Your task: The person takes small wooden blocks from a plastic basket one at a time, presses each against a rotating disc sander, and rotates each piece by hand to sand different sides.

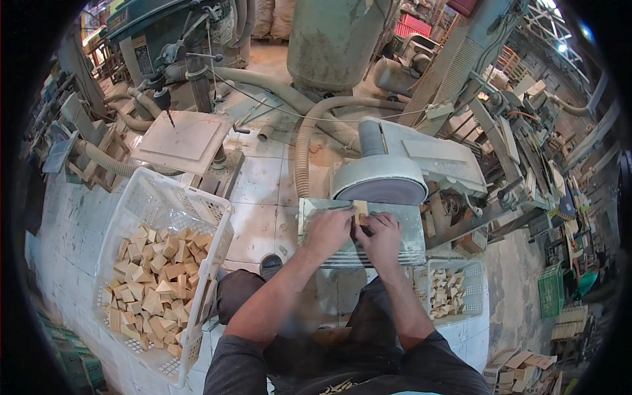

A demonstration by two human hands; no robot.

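Note:
A small pale wooden block (361, 209) is held between my two hands on the metal work table (316, 247) of a disc sander. My left hand (332, 226) grips the block from its left side, fingertips at its upper edge. From the right, my right hand (381, 232) pinches the same block with thumb and fingers. The block's far end is close to the sanding disc (380, 191); whether it touches cannot be told. A rounded metal guard (377, 168) covers the top of the disc.
At left a white plastic crate (224, 217) holds many angular wooden blocks. A smaller crate (471, 312) of blocks stands at lower right. A drill press table (182, 140), ribbed dust hose (302, 148) and large green tank (335, 44) lie ahead. A person (587, 279) is at far right.

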